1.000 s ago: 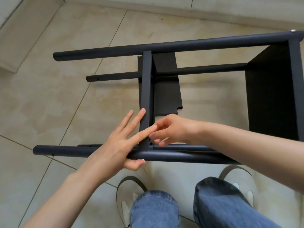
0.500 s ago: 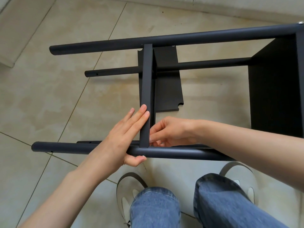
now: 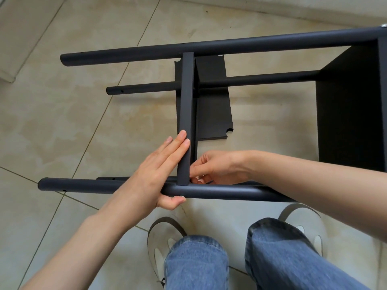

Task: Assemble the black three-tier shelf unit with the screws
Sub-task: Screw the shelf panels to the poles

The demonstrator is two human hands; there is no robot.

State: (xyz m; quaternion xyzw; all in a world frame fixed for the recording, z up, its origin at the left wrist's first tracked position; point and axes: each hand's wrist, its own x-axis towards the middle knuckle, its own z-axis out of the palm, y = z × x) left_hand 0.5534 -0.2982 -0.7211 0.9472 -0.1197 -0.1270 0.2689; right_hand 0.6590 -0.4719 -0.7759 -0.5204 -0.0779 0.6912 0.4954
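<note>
no readable text, labels or numbers

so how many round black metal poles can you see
4: far upper pole, thinner-looking one below it, near pole under the hands, and a fourth mostly hidden behind it.
</note>
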